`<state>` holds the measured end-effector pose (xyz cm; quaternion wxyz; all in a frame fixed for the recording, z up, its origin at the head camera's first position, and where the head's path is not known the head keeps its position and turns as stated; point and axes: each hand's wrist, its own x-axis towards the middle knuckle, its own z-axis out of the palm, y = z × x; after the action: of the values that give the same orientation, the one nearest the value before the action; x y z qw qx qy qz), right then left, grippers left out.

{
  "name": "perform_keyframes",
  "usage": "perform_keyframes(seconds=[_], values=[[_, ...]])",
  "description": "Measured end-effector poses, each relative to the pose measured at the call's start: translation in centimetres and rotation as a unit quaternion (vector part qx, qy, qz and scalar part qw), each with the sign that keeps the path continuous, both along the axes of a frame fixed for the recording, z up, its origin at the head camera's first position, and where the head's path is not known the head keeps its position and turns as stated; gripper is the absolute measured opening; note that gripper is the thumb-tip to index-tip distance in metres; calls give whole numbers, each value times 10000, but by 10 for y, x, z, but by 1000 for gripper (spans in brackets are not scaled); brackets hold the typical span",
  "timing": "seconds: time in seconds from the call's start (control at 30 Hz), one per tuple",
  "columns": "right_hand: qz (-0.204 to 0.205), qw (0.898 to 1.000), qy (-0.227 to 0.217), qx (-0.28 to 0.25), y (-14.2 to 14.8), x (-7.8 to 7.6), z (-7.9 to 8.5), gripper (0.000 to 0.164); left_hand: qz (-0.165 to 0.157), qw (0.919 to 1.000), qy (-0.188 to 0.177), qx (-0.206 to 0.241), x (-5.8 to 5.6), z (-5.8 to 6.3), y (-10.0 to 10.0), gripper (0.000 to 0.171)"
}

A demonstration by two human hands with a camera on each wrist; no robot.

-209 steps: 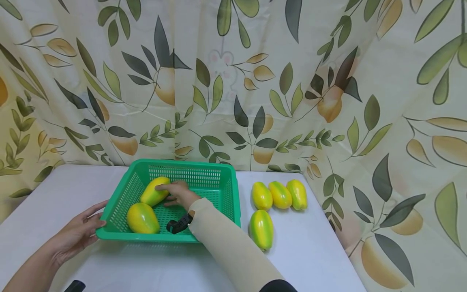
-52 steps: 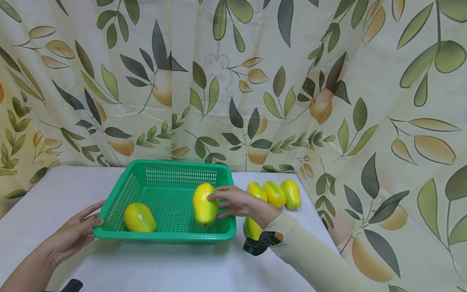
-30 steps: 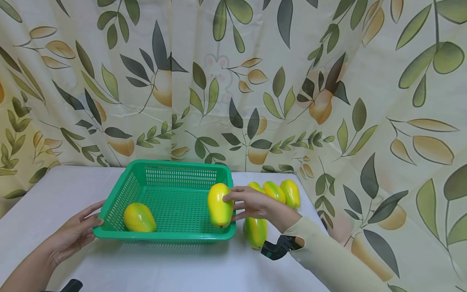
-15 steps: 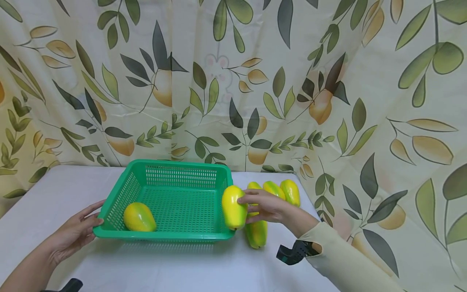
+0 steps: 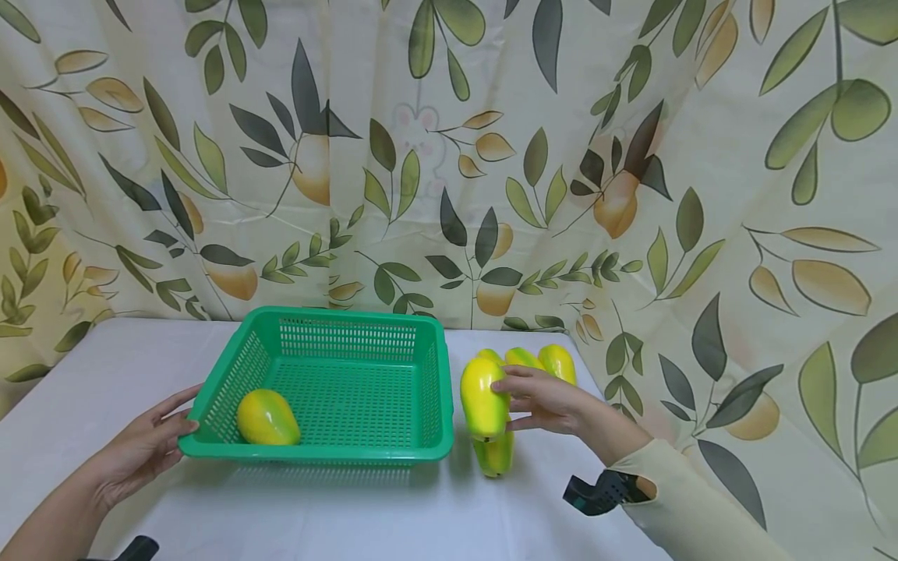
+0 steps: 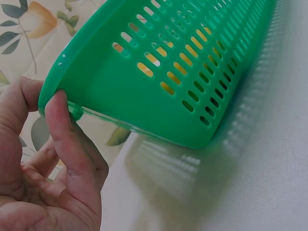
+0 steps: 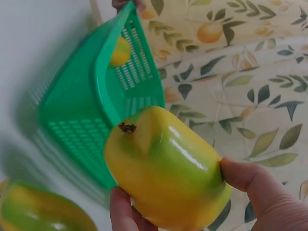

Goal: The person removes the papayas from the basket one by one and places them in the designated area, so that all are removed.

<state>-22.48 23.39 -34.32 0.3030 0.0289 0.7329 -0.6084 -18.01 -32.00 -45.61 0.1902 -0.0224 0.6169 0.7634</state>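
My right hand holds a yellow-green papaya between thumb and fingers, just outside the right wall of the green plastic basket. In the right wrist view the held papaya shows a dark stem scar at one end. With thumb and fingers my left hand pinches the basket's left rim, as the left wrist view confirms at the green rim. One papaya lies inside the basket, near its front left corner. The held papaya partly covers another papaya on the table.
Behind the right hand, several papayas stand in a row, among them the far-right papaya; the hand partly hides them. A white cloth covers the table. A leaf-patterned curtain hangs right behind it.
Earlier, the right hand gripped a second papaya inside the basket. It has carried that papaya rightward over the right rim to beside the table papayas. The left hand has kept hold of the basket.
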Motion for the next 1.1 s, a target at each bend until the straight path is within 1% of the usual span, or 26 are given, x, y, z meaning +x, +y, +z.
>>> perform_keyframes(seconds=[0.17, 0.33, 0.47, 0.63, 0.83, 1.1], values=[[-116, 9999, -45, 120, 14, 4, -2, 73, -7, 10000, 29, 53, 0, -1, 0, 45], [-416, 9987, -159, 245, 28, 9, -8, 74, -55, 9999, 53, 155, 0, -1, -1, 46], [-574, 9976, -146, 363, 38, 12, -12, 72, -118, 9997, 60, 209, 0, -1, -2, 46], [-696, 9968, -202, 331, 49, 16, -18, 74, -166, 9995, 53, 254, 0, -2, -2, 46], [-898, 9952, -209, 316, 59, 16, -26, 71, -100, 9997, -28, 239, -1, -2, -3, 45], [-996, 9942, -168, 365, 71, 17, -41, 69, -34, 9999, -57, 139, -2, -1, -2, 44]])
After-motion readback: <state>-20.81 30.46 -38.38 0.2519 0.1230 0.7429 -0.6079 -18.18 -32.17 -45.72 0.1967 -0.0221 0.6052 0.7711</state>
